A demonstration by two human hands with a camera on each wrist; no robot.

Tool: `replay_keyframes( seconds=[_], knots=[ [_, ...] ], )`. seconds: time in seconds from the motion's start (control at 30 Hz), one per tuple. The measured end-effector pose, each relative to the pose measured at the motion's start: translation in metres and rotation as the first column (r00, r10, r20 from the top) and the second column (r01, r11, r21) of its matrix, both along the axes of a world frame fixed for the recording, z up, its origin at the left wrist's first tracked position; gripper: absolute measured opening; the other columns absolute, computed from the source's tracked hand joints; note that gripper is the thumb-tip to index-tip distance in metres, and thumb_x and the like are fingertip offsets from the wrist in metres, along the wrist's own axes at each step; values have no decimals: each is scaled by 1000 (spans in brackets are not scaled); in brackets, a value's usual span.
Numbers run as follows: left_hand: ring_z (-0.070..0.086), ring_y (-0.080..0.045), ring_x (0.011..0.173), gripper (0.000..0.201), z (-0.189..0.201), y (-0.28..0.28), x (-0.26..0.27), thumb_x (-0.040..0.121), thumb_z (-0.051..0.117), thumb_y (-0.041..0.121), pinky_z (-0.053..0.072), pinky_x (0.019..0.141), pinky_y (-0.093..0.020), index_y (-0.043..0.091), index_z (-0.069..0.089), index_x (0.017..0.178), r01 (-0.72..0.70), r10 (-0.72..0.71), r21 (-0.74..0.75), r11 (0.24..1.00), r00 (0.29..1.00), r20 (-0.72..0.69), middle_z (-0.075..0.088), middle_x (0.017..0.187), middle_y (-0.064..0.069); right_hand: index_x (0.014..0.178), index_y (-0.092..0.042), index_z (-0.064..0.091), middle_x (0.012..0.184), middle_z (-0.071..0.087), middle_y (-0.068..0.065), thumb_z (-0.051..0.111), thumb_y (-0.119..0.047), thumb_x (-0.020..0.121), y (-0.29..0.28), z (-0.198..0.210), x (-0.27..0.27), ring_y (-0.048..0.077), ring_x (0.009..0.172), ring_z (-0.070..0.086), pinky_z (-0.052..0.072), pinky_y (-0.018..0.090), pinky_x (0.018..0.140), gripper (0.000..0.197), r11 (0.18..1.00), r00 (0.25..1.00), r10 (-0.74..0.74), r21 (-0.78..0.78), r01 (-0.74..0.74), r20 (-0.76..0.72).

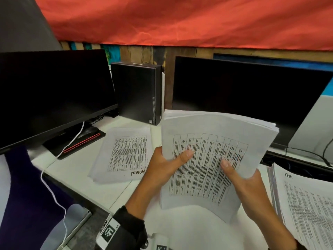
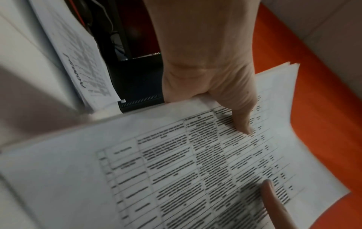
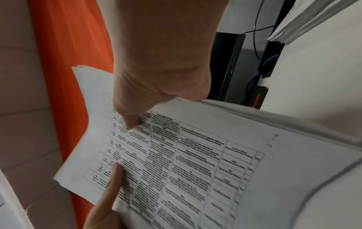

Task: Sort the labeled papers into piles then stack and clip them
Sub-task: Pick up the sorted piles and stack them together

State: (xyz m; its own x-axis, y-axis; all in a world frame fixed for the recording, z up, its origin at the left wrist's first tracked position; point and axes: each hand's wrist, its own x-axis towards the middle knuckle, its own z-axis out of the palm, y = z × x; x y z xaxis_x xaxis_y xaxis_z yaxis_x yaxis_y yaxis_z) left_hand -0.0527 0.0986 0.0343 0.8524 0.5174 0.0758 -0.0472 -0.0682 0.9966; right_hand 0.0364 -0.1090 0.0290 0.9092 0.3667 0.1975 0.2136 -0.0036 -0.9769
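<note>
Fingers: both thumbs (image 1: 186, 154) lie flat on the top sheet; the other fingers are hidden behind the stack, so I read each hand as pinching it between thumb and fingers.
Left hand (image 1: 162, 166): I hold the stack's left edge, at centre frame in the head view.
Right hand (image 1: 248, 184): I hold the lower right edge, thumb pointing up the page.
Stack (image 1: 212, 141): lifted off the desk (image 1: 75, 170) at centre frame, tilted toward me, probably so I can look for its label; upper edges fanned, lower corner drooping.
Top sheet: white, with a printed table of small dark text; I cannot read any label on it.
Admin pile (image 1: 124, 156): flat on the desk, centre left, handwritten label at its near edge.
HR pile (image 1: 302, 199): thick, lower right of the frame, label at its top corner.
Judgement: sorting is underway; no clip is in view.
</note>
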Motion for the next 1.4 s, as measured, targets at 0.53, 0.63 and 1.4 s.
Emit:
replay_keyframes(
  seconds=[0.53,0.63,1.4],
  knots=[
    [67,-6,109,65,9,7,-2,60,88,69,51,101,-35,41,59,110,-34,32,-44,998,998,-51,73,114,14,130,-7,72,107,72,7,80,-15,88,-31,99,25,27,96,70,63,43,64,43,966,467,146,-227,122,872],
    [65,-5,109,61,11,6,-3,61,86,65,50,101,-36,42,57,109,-23,22,-44,999,999,-43,71,115,15,128,-8,74,103,74,8,81,-15,87,-33,98,24,28,91,70,62,42,61,42,962,488,139,-234,139,862],
    [48,8,138,84,32,-46,-38,91,64,65,47,112,-22,49,20,161,-149,127,43,988,938,323,51,149,31,124,-29,74,119,79,5,90,-66,68,-13,30,4,35,109,76,49,70,103,69,988,996,60,139,-68,62]
  ],
)
